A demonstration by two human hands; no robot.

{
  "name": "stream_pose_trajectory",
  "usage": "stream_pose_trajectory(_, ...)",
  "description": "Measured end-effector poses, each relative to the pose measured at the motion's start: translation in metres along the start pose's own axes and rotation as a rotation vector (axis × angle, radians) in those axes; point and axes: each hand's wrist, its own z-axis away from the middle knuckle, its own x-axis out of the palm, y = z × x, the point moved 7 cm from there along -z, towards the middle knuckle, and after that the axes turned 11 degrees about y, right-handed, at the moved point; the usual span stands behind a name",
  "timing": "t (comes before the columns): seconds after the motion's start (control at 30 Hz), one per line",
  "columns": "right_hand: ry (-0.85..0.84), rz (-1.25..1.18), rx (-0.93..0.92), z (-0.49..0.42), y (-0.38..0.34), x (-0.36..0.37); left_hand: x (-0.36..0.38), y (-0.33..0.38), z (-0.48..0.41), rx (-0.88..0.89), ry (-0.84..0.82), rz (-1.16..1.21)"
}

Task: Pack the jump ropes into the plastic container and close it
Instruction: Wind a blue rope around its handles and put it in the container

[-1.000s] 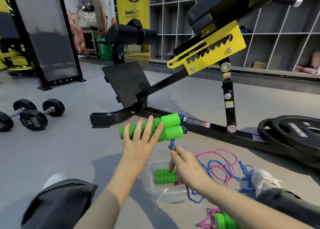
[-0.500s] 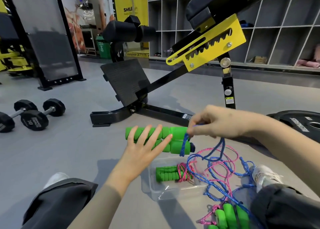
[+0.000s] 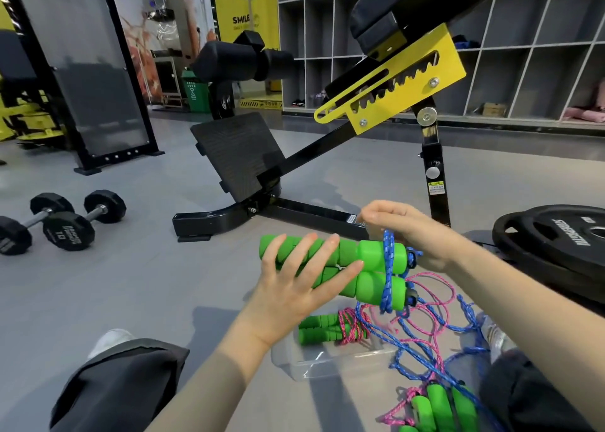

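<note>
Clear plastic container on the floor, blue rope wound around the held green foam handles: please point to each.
clear plastic container (image 3: 330, 364): head view, near front wall.
blue rope (image 3: 388, 269): head view, loop crossing the green foam handles (image 3: 371, 268).

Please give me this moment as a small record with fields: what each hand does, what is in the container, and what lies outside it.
left hand: holds two green handles side by side
right hand: winds the blue rope around the handles' ends
plastic container: open, on the floor, holds one bundle with pink rope
outside container: another green-handled bundle near the right leg; loose blue and pink rope
lid: not identifiable
</note>
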Motion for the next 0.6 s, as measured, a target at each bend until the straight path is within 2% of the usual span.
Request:
stream_pose_trajectory(0.1, 0.100, 0.053, 0.106, -0.001, 0.032, 0.006, 0.001, 0.000, -0.004, -0.030, 0.015, 0.001)
stream_pose_trajectory(0.17, 0.248, 0.039, 0.201, 0.013, 0.054, 0.002, 0.002, -0.001, -0.001, -0.040, 0.011, -0.018)
stream_pose_trajectory(0.2, 0.246, 0.027, 0.241, 0.022, 0.065, 0.008, 0.003, -0.002, 0.001, -0.043, 0.002, -0.031)
stream_pose_trajectory(0.27, 0.173, -0.055, 0.196, 0.031, 0.072, 0.030, 0.006, -0.004, 0.004, -0.048, -0.020, -0.053)
stream_pose_trajectory(0.3, 0.187, -0.159, 0.191, 0.033, 0.075, 0.039, 0.008, -0.005, 0.006, -0.056, -0.034, -0.063)
stream_pose_trajectory(0.43, 0.258, -0.232, 0.244, 0.045, 0.092, 0.058, 0.012, -0.011, 0.012, -0.081, -0.061, -0.097)
stream_pose_trajectory(0.6, 0.328, 0.015, 0.253, 0.061, 0.090, 0.054, 0.018, -0.014, 0.026, -0.048, -0.084, -0.144)
